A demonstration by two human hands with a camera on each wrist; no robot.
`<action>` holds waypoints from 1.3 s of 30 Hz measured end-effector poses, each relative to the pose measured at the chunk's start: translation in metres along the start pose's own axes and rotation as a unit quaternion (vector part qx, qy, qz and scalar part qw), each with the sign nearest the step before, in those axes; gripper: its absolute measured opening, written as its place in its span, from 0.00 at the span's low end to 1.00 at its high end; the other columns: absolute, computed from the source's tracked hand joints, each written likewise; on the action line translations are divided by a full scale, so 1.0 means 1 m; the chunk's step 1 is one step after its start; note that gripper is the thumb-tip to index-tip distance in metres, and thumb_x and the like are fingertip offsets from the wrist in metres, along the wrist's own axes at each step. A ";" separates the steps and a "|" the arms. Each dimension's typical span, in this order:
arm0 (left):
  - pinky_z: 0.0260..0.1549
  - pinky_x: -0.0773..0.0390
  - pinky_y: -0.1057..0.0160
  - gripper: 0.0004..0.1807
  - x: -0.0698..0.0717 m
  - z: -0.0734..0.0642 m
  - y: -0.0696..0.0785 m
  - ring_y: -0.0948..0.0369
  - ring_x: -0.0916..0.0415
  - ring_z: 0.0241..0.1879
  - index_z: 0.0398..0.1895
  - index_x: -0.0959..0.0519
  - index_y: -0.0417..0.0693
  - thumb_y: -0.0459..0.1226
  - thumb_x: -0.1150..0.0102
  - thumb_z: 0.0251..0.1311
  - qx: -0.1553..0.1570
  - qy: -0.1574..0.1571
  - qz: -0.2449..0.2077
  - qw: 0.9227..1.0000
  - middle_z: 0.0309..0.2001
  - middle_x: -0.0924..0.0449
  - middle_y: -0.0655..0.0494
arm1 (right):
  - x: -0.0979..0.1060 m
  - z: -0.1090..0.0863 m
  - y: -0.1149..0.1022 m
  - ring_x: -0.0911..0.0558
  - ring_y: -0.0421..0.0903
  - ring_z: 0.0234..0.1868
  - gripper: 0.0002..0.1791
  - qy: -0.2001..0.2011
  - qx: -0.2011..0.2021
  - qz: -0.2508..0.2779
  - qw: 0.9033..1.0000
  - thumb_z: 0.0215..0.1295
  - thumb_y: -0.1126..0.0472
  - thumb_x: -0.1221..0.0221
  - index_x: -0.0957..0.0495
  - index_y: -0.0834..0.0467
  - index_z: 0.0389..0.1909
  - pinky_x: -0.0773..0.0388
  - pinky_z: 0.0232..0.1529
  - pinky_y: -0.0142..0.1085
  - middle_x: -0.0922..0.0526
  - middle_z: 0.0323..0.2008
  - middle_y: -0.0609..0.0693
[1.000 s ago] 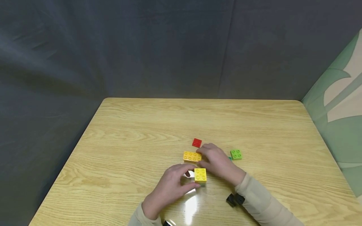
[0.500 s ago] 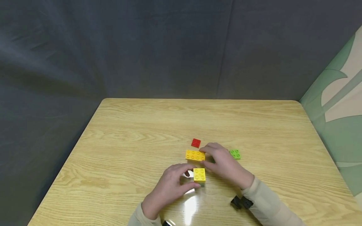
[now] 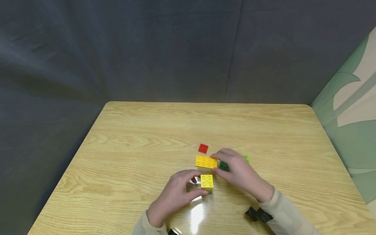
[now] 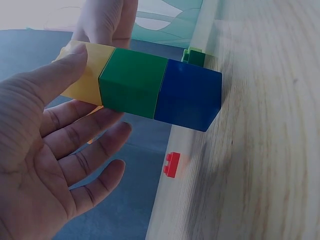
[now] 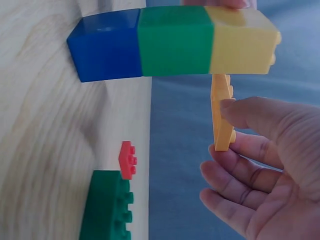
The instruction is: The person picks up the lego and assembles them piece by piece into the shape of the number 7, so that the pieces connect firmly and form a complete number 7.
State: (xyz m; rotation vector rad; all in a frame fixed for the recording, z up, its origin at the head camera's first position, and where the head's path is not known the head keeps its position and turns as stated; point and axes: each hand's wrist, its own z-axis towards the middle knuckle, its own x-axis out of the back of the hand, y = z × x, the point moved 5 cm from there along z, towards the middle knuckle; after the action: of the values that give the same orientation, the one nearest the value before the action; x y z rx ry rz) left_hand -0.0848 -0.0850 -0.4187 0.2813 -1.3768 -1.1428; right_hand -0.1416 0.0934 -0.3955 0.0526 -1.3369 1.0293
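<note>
In the head view, my left hand [image 3: 176, 192] holds the yellow top of a small brick tower [image 3: 207, 181] between thumb and fingers. Side on, the tower shows a blue brick [image 4: 190, 95] at its table end, a green brick [image 4: 134, 82] in the middle and a yellow brick [image 5: 240, 42] on top. My right hand [image 3: 235, 169] pinches the right end of a thin orange-yellow eight-stud plate [image 3: 205, 161], just beyond the tower. In the right wrist view the plate [image 5: 218, 125] is off the table, at about the height of the yellow brick.
A flat red four-stud plate [image 3: 203, 148] lies beyond the orange-yellow one. A dark green brick [image 3: 224, 166] shows partly under my right hand. The light green brick [image 3: 246, 159] is mostly hidden behind that hand. Dark cloth [image 3: 176, 49] borders the wooden table's [image 3: 132, 130] far edge.
My right hand has shifted to the right, carrying the orange-yellow plate with it. The dark green brick has come into view and the light green one is more covered. My left hand keeps its place.
</note>
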 end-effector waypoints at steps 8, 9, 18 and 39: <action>0.37 0.20 0.62 0.26 0.001 0.000 0.000 0.61 0.22 0.39 0.55 0.22 0.57 0.53 0.32 0.53 0.012 -0.003 0.002 1.000 0.45 0.19 0.67 | 0.012 -0.007 -0.006 0.21 0.44 0.45 0.20 0.012 0.008 0.019 1.000 0.55 0.61 0.29 0.19 0.56 0.50 0.19 0.45 0.41 0.19 0.44 0.45; 0.37 0.20 0.62 0.26 0.001 0.000 0.000 0.62 0.22 0.39 0.55 0.22 0.56 0.53 0.33 0.54 0.012 -0.002 0.005 1.000 0.45 0.19 0.67 | 0.014 -0.008 -0.007 0.21 0.44 0.45 0.20 0.015 0.009 0.020 1.000 0.55 0.61 0.29 0.19 0.56 0.50 0.19 0.45 0.41 0.19 0.44 0.44; 0.36 0.20 0.61 0.24 0.001 0.000 -0.001 0.65 0.23 0.39 0.50 0.21 0.51 0.51 0.31 0.53 0.011 0.001 0.003 1.000 0.43 0.18 0.65 | 0.025 -0.015 -0.013 0.23 0.38 0.43 0.20 0.032 0.023 0.029 0.999 0.54 0.62 0.29 0.18 0.54 0.50 0.19 0.41 0.37 0.20 0.44 0.41; 0.33 0.22 0.59 0.22 0.003 0.000 0.000 0.57 0.22 0.36 0.48 0.21 0.53 0.49 0.29 0.52 0.024 -0.003 -0.041 0.999 0.37 0.19 0.63 | 0.033 -0.023 -0.026 0.23 0.39 0.44 0.22 0.028 0.063 0.042 0.997 0.51 0.64 0.28 0.18 0.52 0.49 0.20 0.40 0.35 0.21 0.44 0.40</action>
State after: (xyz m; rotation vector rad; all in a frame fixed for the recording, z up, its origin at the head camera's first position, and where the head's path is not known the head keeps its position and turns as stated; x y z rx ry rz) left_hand -0.0856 -0.0873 -0.4166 0.3710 -1.4103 -1.1807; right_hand -0.1109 0.1103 -0.3625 0.0617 -1.2315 1.1780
